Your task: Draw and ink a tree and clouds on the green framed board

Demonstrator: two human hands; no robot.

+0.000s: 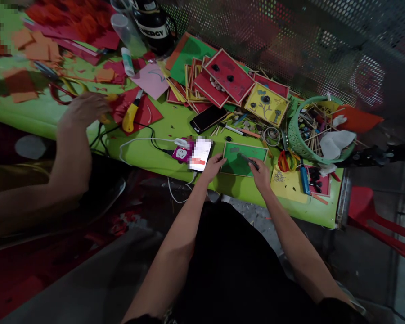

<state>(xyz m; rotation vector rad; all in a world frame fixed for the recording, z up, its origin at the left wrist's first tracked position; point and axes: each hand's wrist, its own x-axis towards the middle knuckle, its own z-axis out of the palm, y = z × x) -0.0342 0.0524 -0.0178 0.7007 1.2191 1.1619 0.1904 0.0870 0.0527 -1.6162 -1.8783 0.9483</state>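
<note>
Basket (293, 134) as landmark, mesh, one, on the green bench (175, 121). Green card (231, 165) with pale stick edging, one, lies left of the basket and slightly nearer the person, flat on the bench. Left hand (213, 167), farther left of the basket: fingers pinching the card's left edge. Right hand (260, 174), between card and basket on the near side: fingers grasping one slim dark tool (248, 160), tip over the card; contact can't tell.

Handling, judged: card light, fairly stiff thanks to edging, not very slippery; sticks probably fragile and could pop off if squeezed. Best hold: side edge or corner, off the grey patch on its face.

Counts: phones two, dark phone (208, 119) and lit phone (202, 155), both left of the basket. Purple power cube (181, 154), one, farther left. Yellow framed card (267, 104), one, just left of the basket; stacked framed cards (219, 81) beyond it, several, overlap hides the total. Blue-handled tool (304, 177), one, near side of the basket. Co-worker's hand (87, 109), one, far left of the basket, blurred; grip can't tell.
</note>
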